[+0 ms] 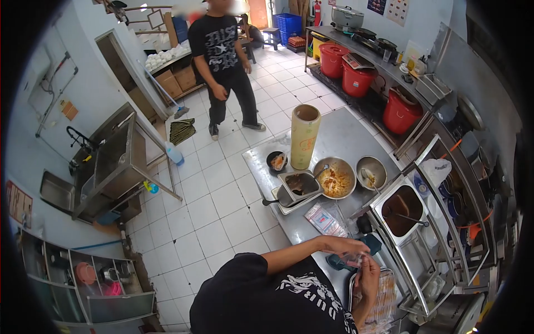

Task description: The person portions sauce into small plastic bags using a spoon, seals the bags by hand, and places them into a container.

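At the lower right, my left hand [346, 247] and my right hand [369, 275] meet over the steel table [278, 145], both closed on a small clear plastic bag [352, 259]. Beneath them lies a tray of packed bags [384, 295]. A dark green object [371, 244] is right beside my left hand. Further up the table is a stack of printed packets [327, 220]. Beyond it are a metal container of dark food [301, 183], a large bowl with orange food bits [337, 179], a smaller bowl [371, 171] and an upright roll of plastic wrap [305, 139].
Another person [219, 61] stands on the tiled floor beyond the table. To the right, a steel pan of brown sauce [401, 211] with a ladle sits by a metal rack [445, 261]. A sink [111, 161] is at the left. Red bins [359, 80] stand under the back counter.
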### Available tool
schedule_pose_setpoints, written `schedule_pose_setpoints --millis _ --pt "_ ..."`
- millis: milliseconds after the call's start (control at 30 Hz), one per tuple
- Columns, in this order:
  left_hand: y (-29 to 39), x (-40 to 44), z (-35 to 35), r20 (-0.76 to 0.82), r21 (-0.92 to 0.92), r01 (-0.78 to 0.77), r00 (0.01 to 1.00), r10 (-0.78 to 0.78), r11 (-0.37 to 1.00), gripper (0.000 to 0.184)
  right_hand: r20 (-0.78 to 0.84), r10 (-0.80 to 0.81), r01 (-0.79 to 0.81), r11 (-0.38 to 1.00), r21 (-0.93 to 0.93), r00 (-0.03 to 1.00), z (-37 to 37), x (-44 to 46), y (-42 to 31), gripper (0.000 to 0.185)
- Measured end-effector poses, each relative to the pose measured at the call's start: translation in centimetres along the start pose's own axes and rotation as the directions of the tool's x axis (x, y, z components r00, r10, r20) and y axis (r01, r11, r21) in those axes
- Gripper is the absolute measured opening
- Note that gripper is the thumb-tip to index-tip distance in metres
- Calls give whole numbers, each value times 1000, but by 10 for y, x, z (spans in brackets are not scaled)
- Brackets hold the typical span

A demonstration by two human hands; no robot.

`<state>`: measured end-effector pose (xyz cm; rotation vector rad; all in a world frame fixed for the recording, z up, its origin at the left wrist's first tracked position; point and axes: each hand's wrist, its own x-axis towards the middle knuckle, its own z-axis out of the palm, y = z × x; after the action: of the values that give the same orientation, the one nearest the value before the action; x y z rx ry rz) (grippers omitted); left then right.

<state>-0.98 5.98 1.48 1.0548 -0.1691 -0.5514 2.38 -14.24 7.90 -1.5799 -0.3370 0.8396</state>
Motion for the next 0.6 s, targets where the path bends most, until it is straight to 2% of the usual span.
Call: schedule_pose_setpoints --millis 67,100,200,233,333,367,433,467,500,533,567,600 --pt "21 -11 5 46 417 -47 998 31 908 53 -86 -43 36 996 -86 995 -11 6 18 39" --pt "2 -8 6 -39 406 -285 944 328 868 41 -113 -49 44 998 -46 992 -6 4 10 41" --pt "10 -12 3 -130 735 -147 928 349 662 29 -70 -139 135 989 -68 988 -5 4 4 41" --pt "15 -15 10 -205 665 -173 893 400 727 21 -87 -118 114 992 -47 989 -6 5 6 42" --pt "26 -22 10 -186 746 -53 941 284 664 29 -23 -70 72 996 59 997 -5 5 1 43" --pt "23 -23 10 -216 749 -60 920 328 659 26 -2 -49 49 998 -46 999 -5 5 -6 43" --pt "13 -23 12 -279 758 -62 870 407 650 22 27 22 -21 999 -31 999 -11 7 -3 39" --pt "7 -23 14 -287 786 -64 843 455 614 26 41 57 -56 998 -22 998 -12 9 -2 38" --pt "6 -25 19 -291 815 -63 815 501 577 31 57 7 2 988 -156 998 -10 12 -6 33" --pt "6 -28 23 -288 843 -61 788 544 534 36 73 26 -12 982 -190 997 -11 17 -2 31" --pt "7 -31 27 -285 876 13 820 497 482 45 83 39 -19 974 -224 996 -18 22 6 29" --pt "5 -32 23 -286 862 12 836 467 507 48 84 54 -30 965 -260 995 -26 24 15 27"
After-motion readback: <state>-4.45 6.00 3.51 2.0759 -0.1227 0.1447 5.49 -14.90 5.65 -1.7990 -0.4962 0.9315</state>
